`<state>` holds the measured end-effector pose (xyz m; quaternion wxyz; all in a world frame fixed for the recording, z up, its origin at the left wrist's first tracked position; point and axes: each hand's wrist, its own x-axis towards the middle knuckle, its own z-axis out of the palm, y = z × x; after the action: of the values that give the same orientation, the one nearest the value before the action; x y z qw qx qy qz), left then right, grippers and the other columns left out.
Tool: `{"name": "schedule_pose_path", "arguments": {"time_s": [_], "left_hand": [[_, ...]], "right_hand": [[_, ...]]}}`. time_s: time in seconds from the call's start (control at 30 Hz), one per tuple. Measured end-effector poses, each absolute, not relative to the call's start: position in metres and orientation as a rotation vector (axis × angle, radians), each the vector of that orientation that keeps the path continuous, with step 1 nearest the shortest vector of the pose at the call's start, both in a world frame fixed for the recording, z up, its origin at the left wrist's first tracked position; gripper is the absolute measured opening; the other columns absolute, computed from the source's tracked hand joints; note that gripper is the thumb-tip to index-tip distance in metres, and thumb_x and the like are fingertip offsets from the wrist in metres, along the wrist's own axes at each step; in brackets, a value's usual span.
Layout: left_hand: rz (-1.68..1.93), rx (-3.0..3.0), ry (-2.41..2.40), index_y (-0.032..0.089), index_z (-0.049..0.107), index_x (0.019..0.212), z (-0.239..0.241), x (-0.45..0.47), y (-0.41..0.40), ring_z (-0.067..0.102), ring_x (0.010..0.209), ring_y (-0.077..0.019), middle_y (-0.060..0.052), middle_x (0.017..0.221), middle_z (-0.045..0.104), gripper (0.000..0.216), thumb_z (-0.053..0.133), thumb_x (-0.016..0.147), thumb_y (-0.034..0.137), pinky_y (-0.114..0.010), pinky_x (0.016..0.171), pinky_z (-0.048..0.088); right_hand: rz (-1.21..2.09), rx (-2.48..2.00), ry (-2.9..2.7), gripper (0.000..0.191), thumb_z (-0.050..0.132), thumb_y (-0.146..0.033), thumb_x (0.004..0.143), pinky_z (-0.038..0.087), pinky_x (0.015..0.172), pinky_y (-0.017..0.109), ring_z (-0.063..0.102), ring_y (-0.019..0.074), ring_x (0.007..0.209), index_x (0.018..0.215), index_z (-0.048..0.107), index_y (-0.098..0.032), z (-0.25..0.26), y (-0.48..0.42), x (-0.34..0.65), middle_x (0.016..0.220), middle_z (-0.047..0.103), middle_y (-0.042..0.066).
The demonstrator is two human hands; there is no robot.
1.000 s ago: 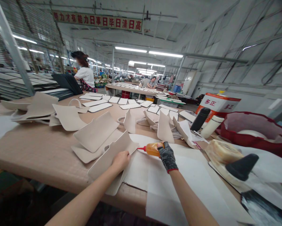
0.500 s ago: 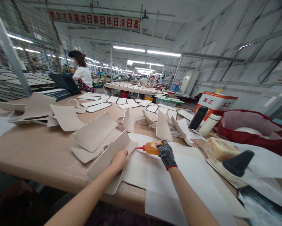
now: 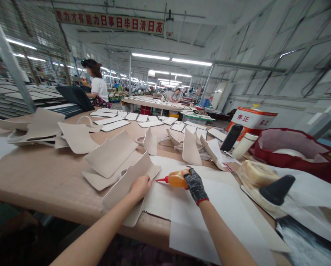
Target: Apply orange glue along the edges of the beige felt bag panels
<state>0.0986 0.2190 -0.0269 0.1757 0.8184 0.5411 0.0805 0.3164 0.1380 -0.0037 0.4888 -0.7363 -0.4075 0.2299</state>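
The right hand (image 3: 195, 184), in a dark knitted glove, has its grip closed around an orange glue bottle (image 3: 176, 180), held nearly flat with its red nozzle (image 3: 160, 180) aimed left at the edge of a beige panel (image 3: 126, 186). The low angle puts the tip right at the panel's near edge, just beside the bare left hand (image 3: 140, 186). That hand's grip is pressed down on the panel's folded flap, fingers curled over it, apparently to pin the piece so the edge stays lifted and open to the nozzle.

The panel lies partly on white paper sheets (image 3: 209, 221) spread over the bench (image 3: 43, 173), which look placed to catch stray glue. More beige panels (image 3: 110, 153) lie stacked just behind, within reach. To the right sit a glue-crusted pad (image 3: 255, 173) and a black-handled brush (image 3: 277, 189). Farther off, a black flask (image 3: 231, 137) and a white bottle (image 3: 244, 145) lean against an orange-and-white can (image 3: 252, 120). A co-worker (image 3: 97, 87) stands at the far end.
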Motion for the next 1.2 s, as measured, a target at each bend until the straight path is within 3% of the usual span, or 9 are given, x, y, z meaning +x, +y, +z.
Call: {"name": "schedule_pose_path", "arguments": {"time_s": [1.2], "left_hand": [[0.208,2.332,1.546,0.017,0.064,0.097,-0.034,0.1,0.219,0.062,0.094,-0.0227,-0.012,0.102,0.068,0.035,0.035,0.09,0.036,-0.029,0.078,0.044]], "right_hand": [[0.899,-1.659,-1.012,0.035,0.047,-0.051,0.07,0.043,0.031,0.022,0.056,0.0164,0.053,0.081,0.052,-0.019,-0.007,0.081,0.274,0.066,0.055,0.001]]}}
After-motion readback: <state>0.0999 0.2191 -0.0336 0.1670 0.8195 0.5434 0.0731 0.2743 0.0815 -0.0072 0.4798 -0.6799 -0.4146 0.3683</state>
